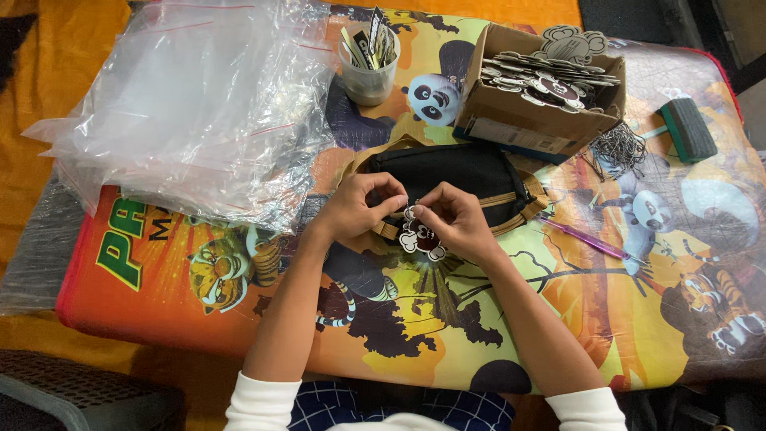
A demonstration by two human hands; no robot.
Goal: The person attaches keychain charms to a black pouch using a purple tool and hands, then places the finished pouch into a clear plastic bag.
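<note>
Black-and-white, one cartoon charm (420,239) is pinched by the left hand (357,209) and right hand (457,219) above the black pouch (463,172), apparently being ringed, while a boxful (535,96) remains untouched.

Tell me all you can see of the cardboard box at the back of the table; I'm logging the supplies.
The cardboard box is brown and shallow, its top flaps open. It sits at an angle on the cartoon-printed table cover, behind the black pouch and right of the plastic cup. It is heaped with flat black-and-white cutout charms, some rising above its rim. Neither hand touches it.
</note>
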